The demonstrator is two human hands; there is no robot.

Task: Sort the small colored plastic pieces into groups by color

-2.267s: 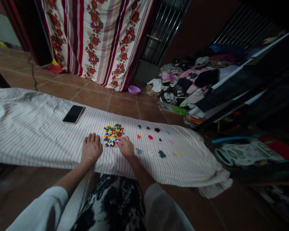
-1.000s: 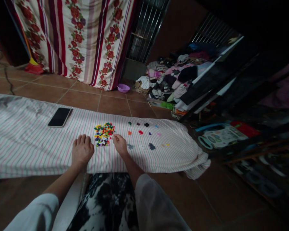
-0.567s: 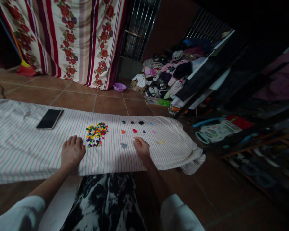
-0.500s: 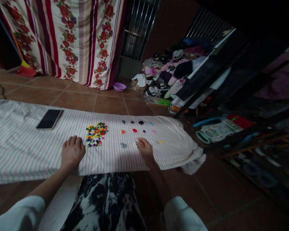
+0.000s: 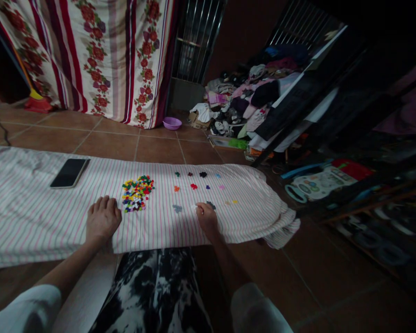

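Toward the near edge of the surface, right of its middle, a curled bare right hand (image 5: 198, 209) reaches over the cotton cloth with pink and grey-green stripes (image 5: 159, 229). Its thumb and forefinger are drawn close beside a few tiny white pieces (image 5: 194, 206); whether they pinch a piece or have let one go is too small to tell. A bare left hand (image 5: 103, 216), empty, lies palm down with fingers extended, close to the near left corner of the mixed heap of tiny bright-coloured pieces (image 5: 137, 193).

Right of the heap, small single-colour clusters stand apart in loose rows, among them glossy red pieces (image 5: 193, 186), light grey pieces (image 5: 177, 208) and dark slate-grey pieces (image 5: 211, 205), the last partly behind the right hand. A flat black-screened phone (image 5: 69, 173) lies near the far edge, toward the left end.

The step in hand seems to be setting a piece with the white ones; the next move would call for a clean, light release that leaves neighbouring clusters undisturbed.

In the earliest picture the right hand was at the heap's right side; now it is well apart from it. Half a second ago it hid the slate-grey cluster, now partly exposed. The left hand has stayed beside the heap.
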